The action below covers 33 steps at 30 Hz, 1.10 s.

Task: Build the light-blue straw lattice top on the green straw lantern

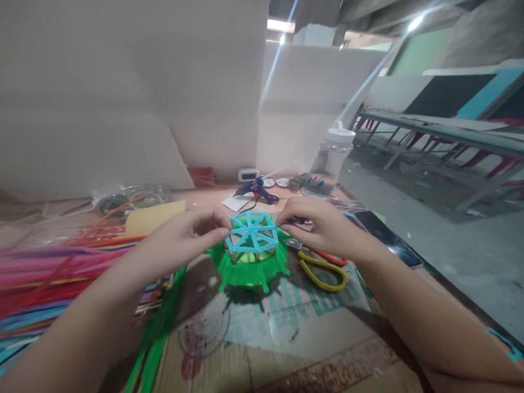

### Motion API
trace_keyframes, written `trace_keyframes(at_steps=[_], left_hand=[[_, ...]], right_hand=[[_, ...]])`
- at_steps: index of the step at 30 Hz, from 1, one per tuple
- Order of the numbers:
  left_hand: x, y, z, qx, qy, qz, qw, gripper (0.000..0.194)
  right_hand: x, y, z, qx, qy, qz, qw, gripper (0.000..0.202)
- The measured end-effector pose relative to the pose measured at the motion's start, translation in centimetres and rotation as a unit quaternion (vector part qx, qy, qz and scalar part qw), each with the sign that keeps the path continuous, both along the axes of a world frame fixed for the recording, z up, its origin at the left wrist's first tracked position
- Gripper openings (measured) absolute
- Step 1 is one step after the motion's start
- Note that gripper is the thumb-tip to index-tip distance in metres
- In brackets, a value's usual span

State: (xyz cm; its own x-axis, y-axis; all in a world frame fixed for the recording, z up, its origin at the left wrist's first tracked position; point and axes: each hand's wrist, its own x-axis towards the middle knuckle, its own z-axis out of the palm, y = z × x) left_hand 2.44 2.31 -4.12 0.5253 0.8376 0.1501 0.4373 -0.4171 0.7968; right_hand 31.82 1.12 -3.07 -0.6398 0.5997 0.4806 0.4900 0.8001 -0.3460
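A light blue spoked frame (251,233) made of pipe cleaners lies over a green fringed piece (249,272). Thumb and fingers of my left hand (204,226) pinch the blue frame's left edge. On the opposite edge, my right hand (311,221) pinches the same frame between thumb and fingertips. Small brown posts show between the blue and green parts. Below them is a printed cardboard sheet (245,355). Yellow-handled scissors (327,275) rest just right of the green piece, near my right hand.
Colourful pipe cleaners (53,273) spread across the left. Behind the work are a blue glue gun (256,188), a small white clock (248,174) and a clear bottle (333,155). A dark phone (387,237) lies at the right edge. White panels stand behind.
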Motion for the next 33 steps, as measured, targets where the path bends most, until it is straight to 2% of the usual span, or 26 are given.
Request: trace_keyframes(at_steps=[9, 13, 18, 26, 33], left_hand=[[-0.2, 0.1, -0.2, -0.001, -0.001, -0.008, 1.000, 0.017], [-0.1, 0.1, 0.1, 0.005, -0.015, -0.023, 1.000, 0.015], [0.0, -0.2, 0.3, 0.007, -0.026, -0.029, 0.999, 0.016], [-0.1, 0.2, 0.0, 0.004, -0.017, -0.029, 0.999, 0.018], [-0.5, 0.3, 0.5, -0.004, -0.035, -0.040, 0.999, 0.024]], right_hand=[[-0.8, -0.4, -0.4, 0.034, -0.003, -0.035, 0.999, 0.005], [-1.0, -0.4, -0.5, 0.080, 0.002, -0.029, 0.996, 0.007], [-1.1, -0.4, -0.3, 0.126, -0.039, -0.025, 0.991, 0.011], [-1.2, -0.4, -0.7, 0.136, -0.042, -0.022, 0.990, 0.010], [-1.1, -0.4, -0.8, 0.137, -0.056, -0.032, 0.989, 0.010]])
